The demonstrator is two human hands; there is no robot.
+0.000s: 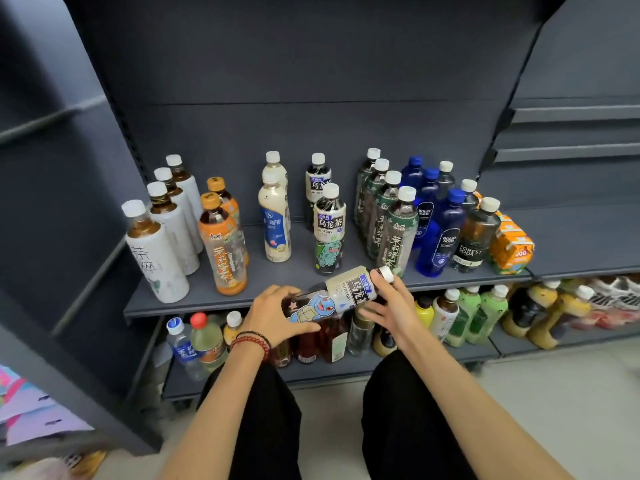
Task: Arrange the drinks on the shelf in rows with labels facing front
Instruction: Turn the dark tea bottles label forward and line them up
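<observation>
A Suntory oolong tea bottle [343, 292] with a blue turtle label lies almost sideways in front of the grey shelf [194, 303], cap to the right. My left hand [277, 315] grips its bottom end. My right hand [391, 303] holds its neck, fingers curled by the white cap. On the shelf stand rows of drinks: white-label tea bottles [156, 251] at left, orange-cap tea bottles [223, 244], milky bottles [275, 220], two upright oolong bottles [329, 230], green-label jasmine teas [394, 230], blue soda bottles [440, 233] and a Forest Soda bottle [476, 237].
Orange juice cartons [512, 247] sit at the shelf's right end. The lower shelf [242, 375] holds several mixed bottles, with more on the neighbouring unit at right. My knees in black trousers are just below the hands. Colourful packs lie on the floor at bottom left.
</observation>
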